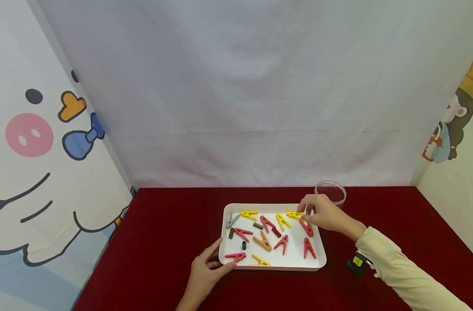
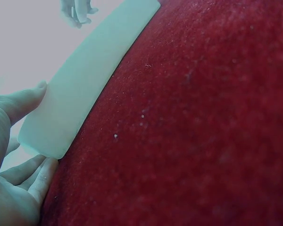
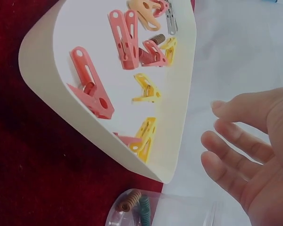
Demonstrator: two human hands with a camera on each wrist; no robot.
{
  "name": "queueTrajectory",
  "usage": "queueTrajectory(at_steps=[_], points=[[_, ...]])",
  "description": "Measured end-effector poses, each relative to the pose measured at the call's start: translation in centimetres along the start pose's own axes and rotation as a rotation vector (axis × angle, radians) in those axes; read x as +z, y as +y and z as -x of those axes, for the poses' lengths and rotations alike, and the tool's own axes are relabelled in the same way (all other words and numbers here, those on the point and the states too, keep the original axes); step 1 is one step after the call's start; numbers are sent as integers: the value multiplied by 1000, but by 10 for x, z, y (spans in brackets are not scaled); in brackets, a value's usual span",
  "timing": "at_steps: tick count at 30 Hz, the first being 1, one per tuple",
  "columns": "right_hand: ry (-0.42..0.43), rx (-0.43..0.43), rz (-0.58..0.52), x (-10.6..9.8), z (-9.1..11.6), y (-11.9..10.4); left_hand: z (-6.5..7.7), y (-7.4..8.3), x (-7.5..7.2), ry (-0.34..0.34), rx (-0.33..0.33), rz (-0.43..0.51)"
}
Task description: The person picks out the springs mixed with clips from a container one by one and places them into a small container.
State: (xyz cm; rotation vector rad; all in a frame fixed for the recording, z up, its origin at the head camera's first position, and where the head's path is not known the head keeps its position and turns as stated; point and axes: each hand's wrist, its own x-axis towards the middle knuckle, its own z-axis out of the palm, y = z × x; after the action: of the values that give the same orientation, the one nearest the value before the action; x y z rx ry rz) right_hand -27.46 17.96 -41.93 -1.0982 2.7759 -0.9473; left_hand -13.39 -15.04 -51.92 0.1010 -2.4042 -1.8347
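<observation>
A white tray point(image 1: 298, 263) holds red, yellow, orange and grey clips, with small coil springs point(image 1: 258, 225) among them. My left hand point(image 1: 204, 274) grips its near left corner, thumb on the front side and fingers at the corner, as the left wrist view shows too. Over the far right corner hovers my right hand point(image 1: 325, 212), fingers loosely bent, nothing between them in the right wrist view. Nearest to it are a yellow clip point(image 1: 293, 214) and a red clip point(image 1: 307, 229). An orange clip point(image 1: 263, 242) lies mid-tray; a grey clip point(image 1: 232, 221) lies far left.
Just beyond the tray's far right corner stands a clear round dish point(image 1: 330, 181). Inside it the right wrist view shows a brown spring point(image 3: 130, 201) and a green spring point(image 3: 145, 210). A dark red cloth point(image 1: 166, 233) covers the table, and a pale curtain point(image 1: 260, 108) hangs behind.
</observation>
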Motion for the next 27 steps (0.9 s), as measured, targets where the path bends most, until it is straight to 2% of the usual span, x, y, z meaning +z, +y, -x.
queueTrajectory(at_steps=[20, 27], points=[[-65, -25, -23, 22, -5, -6, 0, 0, 0, 0, 0, -3], [-65, -45, -34, 29, -6, -6, -1, -1, 0, 0, -1, -1]])
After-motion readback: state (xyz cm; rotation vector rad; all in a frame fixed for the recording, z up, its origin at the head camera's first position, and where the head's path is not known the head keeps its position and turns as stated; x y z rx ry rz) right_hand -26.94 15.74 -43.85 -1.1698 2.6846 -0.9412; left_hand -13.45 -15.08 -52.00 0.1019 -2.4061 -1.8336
